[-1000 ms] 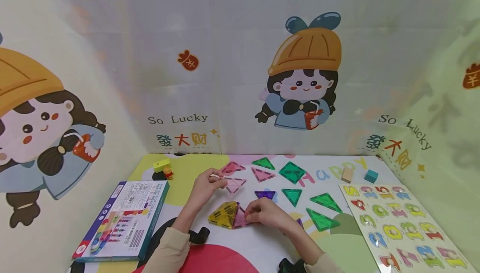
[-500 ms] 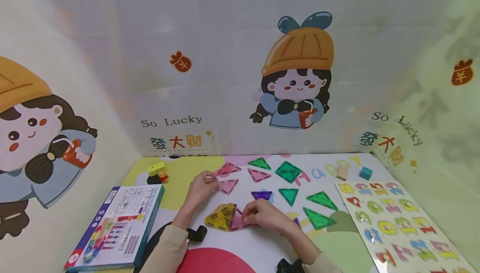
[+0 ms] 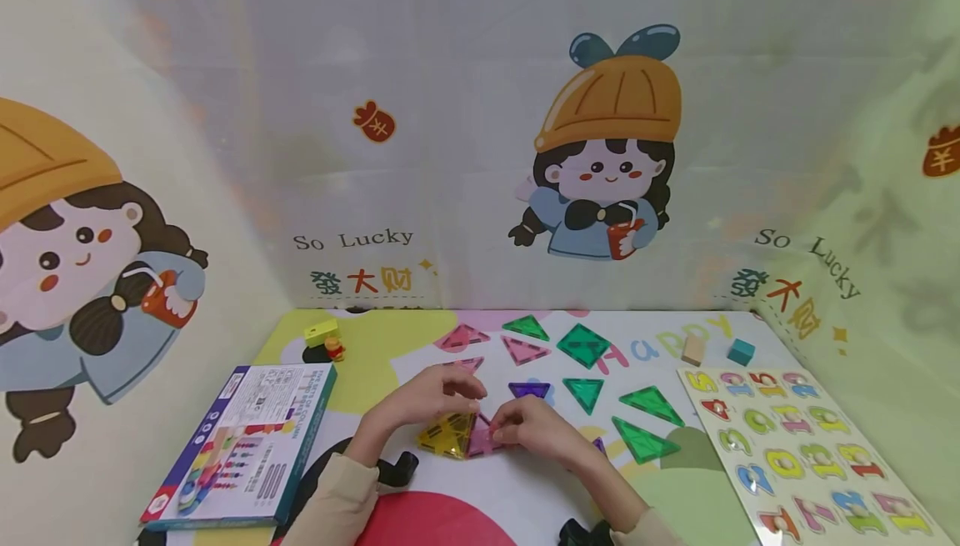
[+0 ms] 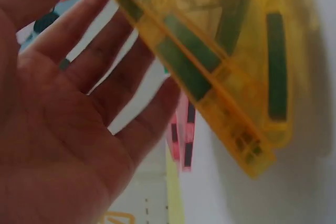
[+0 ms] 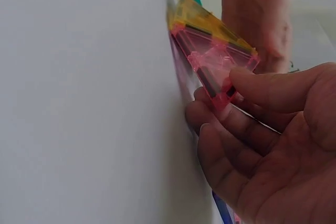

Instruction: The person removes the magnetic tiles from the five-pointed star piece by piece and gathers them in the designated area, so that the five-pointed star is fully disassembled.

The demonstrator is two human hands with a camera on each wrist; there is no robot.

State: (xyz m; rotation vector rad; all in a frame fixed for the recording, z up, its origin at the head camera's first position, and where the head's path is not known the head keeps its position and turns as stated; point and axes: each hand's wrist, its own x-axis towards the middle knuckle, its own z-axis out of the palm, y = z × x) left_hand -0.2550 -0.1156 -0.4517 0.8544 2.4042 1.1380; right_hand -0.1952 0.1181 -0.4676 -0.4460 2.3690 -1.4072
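Note:
In the head view a yellow see-through magnetic tile piece [image 3: 444, 438], made of joined triangles, stands on the table with a pink triangular magnetic tile [image 3: 482, 436] against its right side. My right hand [image 3: 536, 429] pinches that pink tile by its outer corner, between thumb and fingers, as the right wrist view shows. Above the yellow piece is my left hand [image 3: 435, 400]. Its fingers [image 4: 110, 56] look extended in the left wrist view, tips right at the edge of the yellow tiles, with the palm facing the camera.
Behind the hands lie loose pink tiles [image 3: 525, 350], a purple triangle [image 3: 528, 389] and several green triangles [image 3: 583, 394]. A boxed toy [image 3: 240, 446] is at left, a number puzzle board [image 3: 810, 446] at right. Small blocks, one yellow [image 3: 322, 331] and one teal [image 3: 742, 352], sit farther back.
My left hand has come away from the pink triangle at the back and moved nearer and right, over the yellow piece. The right hand keeps its pinch on the pink tile.

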